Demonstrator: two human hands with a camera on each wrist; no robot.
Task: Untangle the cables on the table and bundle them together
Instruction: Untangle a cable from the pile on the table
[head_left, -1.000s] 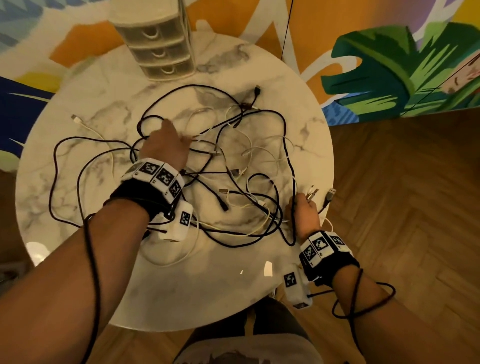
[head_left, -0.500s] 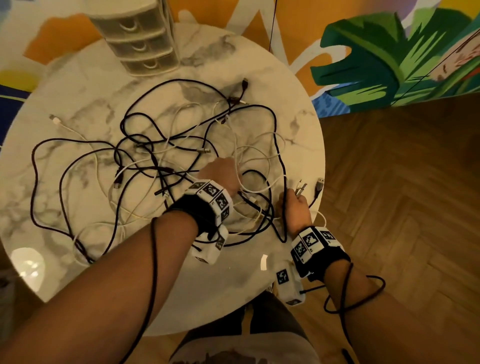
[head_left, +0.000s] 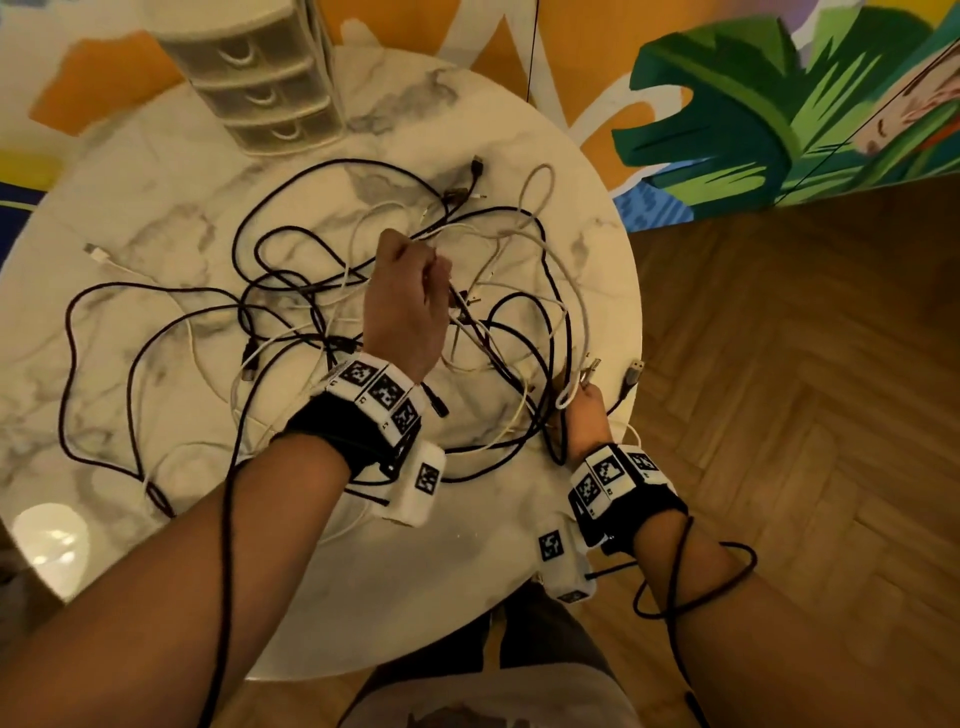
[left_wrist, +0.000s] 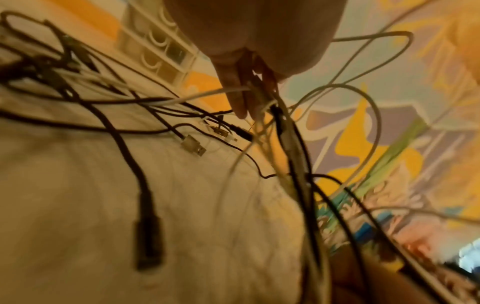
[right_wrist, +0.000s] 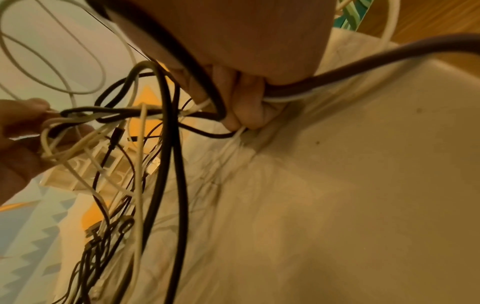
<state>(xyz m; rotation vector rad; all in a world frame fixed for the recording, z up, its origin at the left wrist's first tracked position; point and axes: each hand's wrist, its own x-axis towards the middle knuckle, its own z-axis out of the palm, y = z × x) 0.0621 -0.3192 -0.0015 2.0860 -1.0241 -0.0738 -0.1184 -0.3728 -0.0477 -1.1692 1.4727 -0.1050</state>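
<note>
Fingers of the left hand (head_left: 405, 301) pinch several black and white cables (head_left: 291, 312) lifted at frame centre. Lower right, the right hand (head_left: 584, 415) grips cable ends at the edge of the round marble table (head_left: 130, 197). Loose loops sprawl leftward. No readable writing shows.
</note>
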